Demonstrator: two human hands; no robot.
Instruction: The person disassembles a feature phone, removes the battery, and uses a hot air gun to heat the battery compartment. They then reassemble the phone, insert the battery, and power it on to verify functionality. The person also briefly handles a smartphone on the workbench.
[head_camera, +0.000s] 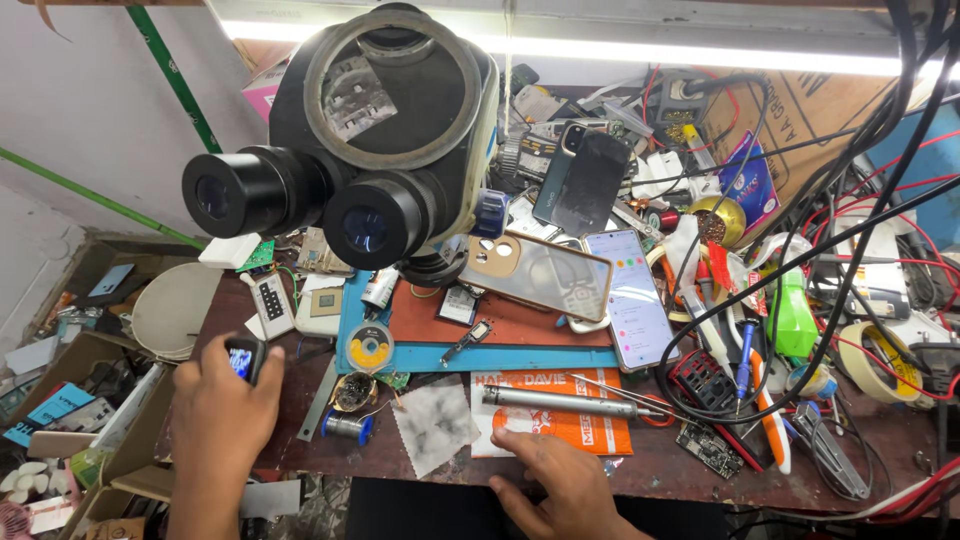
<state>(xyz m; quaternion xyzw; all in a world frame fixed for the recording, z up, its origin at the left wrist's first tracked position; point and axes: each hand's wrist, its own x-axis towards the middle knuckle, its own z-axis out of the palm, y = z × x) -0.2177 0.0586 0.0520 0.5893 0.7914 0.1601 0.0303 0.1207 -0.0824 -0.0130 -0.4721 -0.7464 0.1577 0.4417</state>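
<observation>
My left hand (222, 415) is raised at the lower left, fingers wrapped around a small black device with a lit screen (243, 357). Flat on the bench's front edge lies my right hand (562, 478), fingers spread and holding nothing, on the lower edge of an orange printed packet (565, 420). A long silver metal cylinder (560, 402) lies across that packet just beyond the fingers. A stained grey cloth square (433, 422) sits left of the right hand. Above the bench, a black stereo microscope head (370, 130) with two eyepieces looms close to the camera.
A blue and brick-red work mat (500, 335) holds a small phone part. Phones (630, 295) lie lit and dark behind it. Solder spools (368, 348), tweezers, screwdrivers (770, 420), a green bottle (795, 315), tape rolls and tangled black and red cables crowd the right. Cardboard boxes stand at left.
</observation>
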